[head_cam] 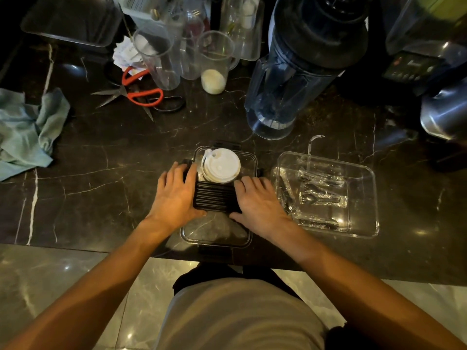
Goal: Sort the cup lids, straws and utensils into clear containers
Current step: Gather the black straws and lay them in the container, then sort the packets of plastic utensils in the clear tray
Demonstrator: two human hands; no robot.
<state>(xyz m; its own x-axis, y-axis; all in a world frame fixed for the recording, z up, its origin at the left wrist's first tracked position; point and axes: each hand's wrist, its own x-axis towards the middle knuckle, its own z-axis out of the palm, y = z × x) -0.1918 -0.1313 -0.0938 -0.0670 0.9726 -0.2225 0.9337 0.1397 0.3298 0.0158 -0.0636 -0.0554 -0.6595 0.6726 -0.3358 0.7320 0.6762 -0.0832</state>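
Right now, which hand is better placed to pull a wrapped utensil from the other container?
Right. The right hand rests at the straws, directly beside the utensil container. The left hand sits on the far side and would probably have to cross over the lids.

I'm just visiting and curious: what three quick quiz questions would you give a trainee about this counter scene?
1. True or false: the white cup lids sit in the same clear container as the black straws.
2. Which container holds the wrapped utensils?
A. the one between the hands
B. the open container to the right
C. the tall cup by the scissors
3. Fill in: the left hand and right hand rest at either end of the ____.

Key
1. True: the lids lie at the far end, the straws across the middle.
2. B
3. Straws
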